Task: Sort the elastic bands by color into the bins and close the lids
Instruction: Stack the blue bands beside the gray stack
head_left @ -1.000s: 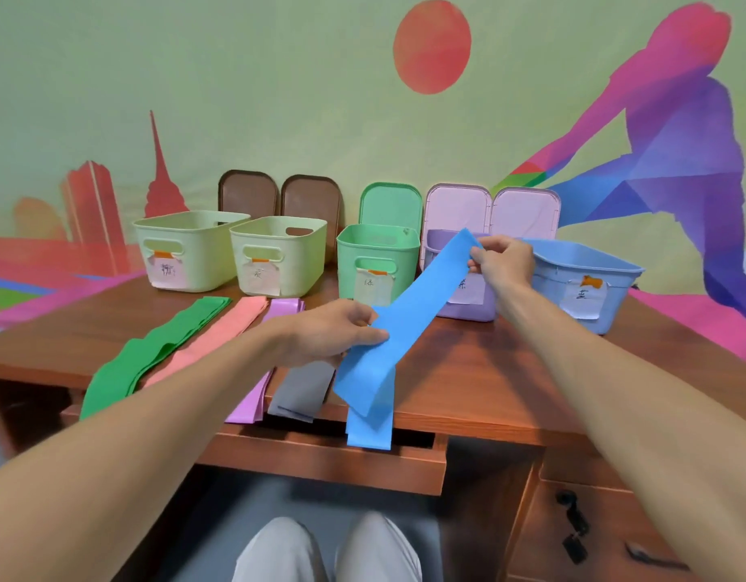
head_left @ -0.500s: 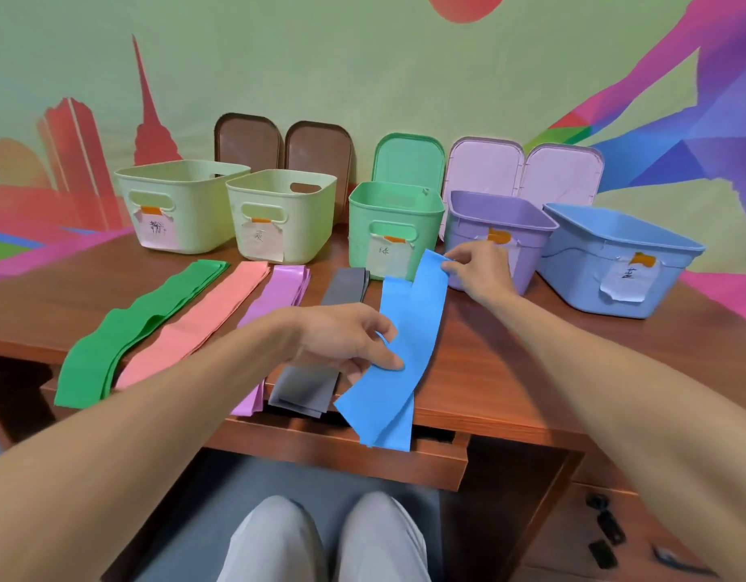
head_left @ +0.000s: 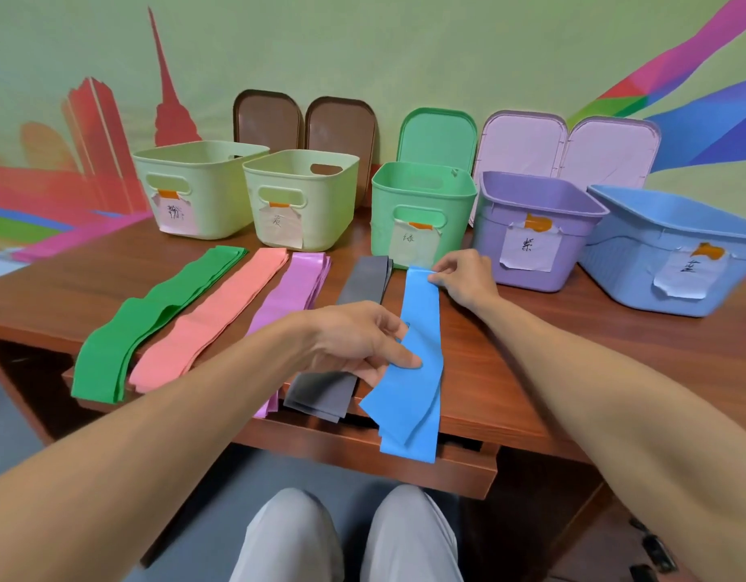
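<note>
— Where is the bright blue flat elastic band [head_left: 419, 371]?
— Lengthwise on the reddish-brown wooden desk [head_left: 509, 371], just right of dead ahead. Its near end droops over the front edge at 6 o'clock, where at least two blue layers show.
— And the hands?
— The left hand [head_left: 354, 342] comes in from 9 o'clock, thumb and fingers clamped on the band's middle. The right hand [head_left: 463, 279] nips the far end between thumb and forefinger, the other fingers bent.
— What lies beside it?
— At its 9 o'clock is a stack of dark grey bands [head_left: 365, 279], partly under the left hand. Further left lie violet bands [head_left: 297, 287], salmon-pink bands [head_left: 220, 325] and green bands [head_left: 152, 325], side by side.
— The bins?
— All open, in a row along the back, each with a paper label. There is a pale yellow-green plastic bin [head_left: 194, 191] at 10 o'clock and a second pale bin [head_left: 299, 199] at 11. A mint green bin [head_left: 421, 199] sits at 12, a purple bin [head_left: 530, 228] at 1 and a light blue bin [head_left: 673, 254] at 2. Brown lids [head_left: 266, 119], a green lid [head_left: 436, 136] and lilac lids [head_left: 526, 140] stand upright behind.
</note>
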`<state>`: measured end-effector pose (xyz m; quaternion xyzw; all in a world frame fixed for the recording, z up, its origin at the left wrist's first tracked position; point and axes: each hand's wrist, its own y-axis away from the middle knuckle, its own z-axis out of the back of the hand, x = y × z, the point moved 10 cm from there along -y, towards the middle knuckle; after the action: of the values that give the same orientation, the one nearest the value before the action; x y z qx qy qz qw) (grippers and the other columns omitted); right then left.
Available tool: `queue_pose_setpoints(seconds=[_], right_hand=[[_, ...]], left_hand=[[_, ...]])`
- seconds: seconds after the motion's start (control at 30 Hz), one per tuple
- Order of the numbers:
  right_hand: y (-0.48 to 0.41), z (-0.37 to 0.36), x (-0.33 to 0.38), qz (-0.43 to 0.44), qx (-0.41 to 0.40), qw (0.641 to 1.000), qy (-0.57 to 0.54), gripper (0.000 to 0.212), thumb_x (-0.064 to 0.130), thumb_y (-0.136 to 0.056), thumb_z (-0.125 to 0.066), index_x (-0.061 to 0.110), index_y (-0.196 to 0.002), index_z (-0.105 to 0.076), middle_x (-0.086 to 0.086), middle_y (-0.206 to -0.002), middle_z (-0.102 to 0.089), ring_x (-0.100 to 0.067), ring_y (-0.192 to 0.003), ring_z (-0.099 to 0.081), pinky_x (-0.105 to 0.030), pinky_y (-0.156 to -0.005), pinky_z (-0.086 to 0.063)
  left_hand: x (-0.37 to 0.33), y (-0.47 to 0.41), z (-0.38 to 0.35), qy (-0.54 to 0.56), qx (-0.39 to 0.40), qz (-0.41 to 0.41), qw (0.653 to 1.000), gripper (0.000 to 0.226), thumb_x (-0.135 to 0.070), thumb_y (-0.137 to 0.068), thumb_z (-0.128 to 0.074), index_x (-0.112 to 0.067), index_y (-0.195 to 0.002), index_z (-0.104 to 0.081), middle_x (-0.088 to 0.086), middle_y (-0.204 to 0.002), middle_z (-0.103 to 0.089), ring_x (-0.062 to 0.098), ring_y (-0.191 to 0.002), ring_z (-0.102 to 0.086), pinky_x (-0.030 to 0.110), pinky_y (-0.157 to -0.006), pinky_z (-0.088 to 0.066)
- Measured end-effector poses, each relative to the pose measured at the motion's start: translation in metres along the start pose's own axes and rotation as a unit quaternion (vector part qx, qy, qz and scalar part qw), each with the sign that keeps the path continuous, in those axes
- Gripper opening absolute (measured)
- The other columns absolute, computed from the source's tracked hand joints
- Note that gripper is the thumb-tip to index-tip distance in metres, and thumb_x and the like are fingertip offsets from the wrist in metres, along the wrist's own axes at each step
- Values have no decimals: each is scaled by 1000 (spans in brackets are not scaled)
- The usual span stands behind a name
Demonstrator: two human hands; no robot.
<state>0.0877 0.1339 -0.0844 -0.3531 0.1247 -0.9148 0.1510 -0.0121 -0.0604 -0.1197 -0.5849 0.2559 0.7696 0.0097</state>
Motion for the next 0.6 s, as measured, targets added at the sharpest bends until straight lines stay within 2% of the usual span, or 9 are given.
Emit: queue_pose_setpoints(seconds=[0.13, 0.23, 0.33, 0.4, 0.5, 0.6], right_hand=[[-2, -3, -2, -18, -16, 1000, 3, 10, 18, -75, -76, 15, -85, -74, -9, -88, -71, -24, -90, -64, -27, -76, -47], [-1, -6, -4, -31, -23, 999, 10, 9, 19, -75, -74, 20, -81, -68, -11, -92, -70, -26, -90, -64, -32, -78, -51], [3, -4, 6, 4, -41, 998, 37, 16, 16, -77, -72, 17, -87, -59, -8, -93, -62, -24, -91, -57, -31, -75, -45], [9, 0, 14, 32, -40, 998, 36, 14, 17, -79, -69, 18, -84, -56, -5, -87, -59, -23, -88, -56, -31, -73, -44], [23, -5, 21, 68, 36, 996, 52, 7, 25, -82, -67, 20, -78, -65, 0, -84, -68, -19, -87, -62, -30, -78, -48], [38, -4, 26, 98, 105, 987, 74, 17, 33, -85, -66, 18, -91, -73, 3, -97, -71, -12, -91, -59, -24, -79, -40]], left_hand=[[4, 0, -2, 9, -7, 12, 1000, 14, -7, -86, -66, -6, -99, -64, 8, -90, -74, 19, -80, -71, 23, -64, -59], [8, 1, -2, 7, -21, 18, 1000, 12, -9, -86, -66, -5, -97, -62, 9, -92, -74, 19, -81, -72, 22, -61, -58], [10, 1, 0, 11, -34, 29, 999, 16, -9, -86, -66, -4, -100, -61, 13, -99, -73, 23, -89, -72, 22, -62, -59], [11, 2, 0, 10, -41, 40, 998, 13, -8, -86, -67, -5, -97, -61, 13, -99, -73, 24, -91, -72, 23, -63, -59], [11, 2, -1, 5, -56, 45, 997, 15, -8, -86, -66, -4, -99, -60, 13, -99, -73, 24, -90, -72, 23, -62, -59], [10, 1, -1, 6, -83, 42, 996, 21, -7, -86, -66, -6, -104, -56, 17, -107, -71, 28, -98, -70, 28, -73, -59]])
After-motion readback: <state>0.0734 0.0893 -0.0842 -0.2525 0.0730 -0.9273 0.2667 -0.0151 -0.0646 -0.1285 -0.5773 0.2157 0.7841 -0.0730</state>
